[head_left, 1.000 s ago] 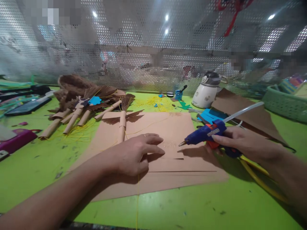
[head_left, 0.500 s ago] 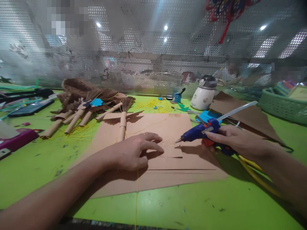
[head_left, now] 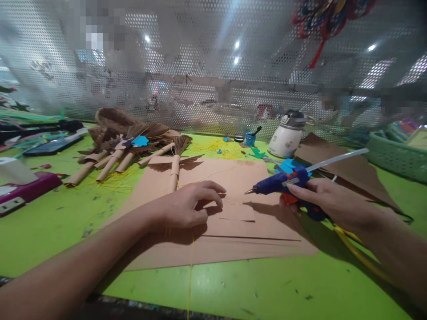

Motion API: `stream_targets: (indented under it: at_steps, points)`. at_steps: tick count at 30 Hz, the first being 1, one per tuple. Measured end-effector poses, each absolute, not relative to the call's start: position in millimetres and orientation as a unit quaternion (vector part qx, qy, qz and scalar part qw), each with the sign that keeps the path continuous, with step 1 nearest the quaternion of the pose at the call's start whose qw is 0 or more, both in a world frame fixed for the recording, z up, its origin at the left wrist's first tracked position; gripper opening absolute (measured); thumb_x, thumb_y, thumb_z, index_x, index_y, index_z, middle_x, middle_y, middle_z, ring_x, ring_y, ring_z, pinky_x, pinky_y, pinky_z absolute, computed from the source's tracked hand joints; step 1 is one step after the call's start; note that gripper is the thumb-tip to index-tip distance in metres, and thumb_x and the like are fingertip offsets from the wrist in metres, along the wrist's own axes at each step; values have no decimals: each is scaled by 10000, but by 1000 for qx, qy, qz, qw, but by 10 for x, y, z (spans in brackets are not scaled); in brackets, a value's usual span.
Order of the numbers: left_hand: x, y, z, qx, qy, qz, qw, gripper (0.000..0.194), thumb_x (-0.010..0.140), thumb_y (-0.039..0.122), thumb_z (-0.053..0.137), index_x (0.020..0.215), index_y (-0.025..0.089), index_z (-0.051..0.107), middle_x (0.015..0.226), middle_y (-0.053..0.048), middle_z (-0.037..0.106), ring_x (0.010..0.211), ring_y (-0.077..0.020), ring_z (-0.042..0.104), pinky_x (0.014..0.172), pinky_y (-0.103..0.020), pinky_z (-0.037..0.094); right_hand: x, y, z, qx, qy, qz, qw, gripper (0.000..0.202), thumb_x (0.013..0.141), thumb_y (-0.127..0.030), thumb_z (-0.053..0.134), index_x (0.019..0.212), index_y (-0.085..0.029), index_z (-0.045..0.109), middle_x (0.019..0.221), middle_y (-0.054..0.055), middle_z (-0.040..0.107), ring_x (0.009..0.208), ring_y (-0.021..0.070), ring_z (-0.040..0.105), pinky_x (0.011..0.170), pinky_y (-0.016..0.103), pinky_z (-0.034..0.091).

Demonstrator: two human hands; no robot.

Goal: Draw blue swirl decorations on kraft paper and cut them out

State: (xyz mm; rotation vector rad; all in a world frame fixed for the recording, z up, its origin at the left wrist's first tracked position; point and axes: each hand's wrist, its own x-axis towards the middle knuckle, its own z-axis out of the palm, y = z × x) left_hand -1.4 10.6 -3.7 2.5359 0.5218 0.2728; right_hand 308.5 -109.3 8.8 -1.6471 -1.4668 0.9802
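In my right hand (head_left: 322,200) is a blue hot glue gun (head_left: 280,182), a clear glue stick (head_left: 338,159) poking out of its back. Its metal nozzle points left, just above the brown kraft paper (head_left: 240,173). A thin glue trace (head_left: 230,201) shows on the paper left of the nozzle. My left hand (head_left: 195,204) rests over the sheets with fingers apart and slightly curled, gripping nothing. Behind it lies a rolled paper figure (head_left: 175,169) with pleated wings. Yellow thread (head_left: 191,275) runs from under my left hand to the table's front edge.
More rolled paper figures (head_left: 110,164) lie at the left, beside a phone (head_left: 53,146) and a purple power strip (head_left: 36,191). A white bottle (head_left: 286,135), a blue paint jar (head_left: 249,138) and yellow shreds (head_left: 216,149) stand or lie behind. A green basket (head_left: 396,155) is at the right.
The glue gun's nozzle has lifted slightly off the paper. My left fingers have drawn back a little and curled more. The whole view has shifted slightly.
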Motion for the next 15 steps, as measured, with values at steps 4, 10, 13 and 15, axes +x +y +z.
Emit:
stream_targets:
  at_steps: [4,10,13,15]
  points:
    - [-12,115,-37,934,186,137,272,234,753,17,528,872,145,683,1323,-126,635,1194,-253,640,1034,-420,535,3085,-1101,95,-649,-564,369,352,523,834,-701,685,698,-201,757,697,44,716,660,193,622,628,314,471]
    - [18,75,-26,935,184,139,268,178,899,120,564,977,156,720,1229,-104,660,1115,-227,655,1013,-390,541,3087,-1131,96,-664,-563,365,331,540,778,-727,717,760,-193,802,753,68,753,698,214,644,635,318,468]
    - [27,63,-19,940,171,130,265,231,942,161,561,1083,158,743,1220,-110,669,1112,-226,653,1029,-375,530,3058,-1137,86,-666,-568,363,320,553,791,-731,703,770,-186,797,757,75,751,708,215,647,641,318,467]
    - [25,69,-16,950,148,118,250,262,937,153,547,1096,157,755,1225,-119,668,1126,-233,648,1042,-370,520,3036,-1139,79,-665,-578,358,310,560,794,-736,697,753,-186,793,738,72,739,697,211,632,625,314,450]
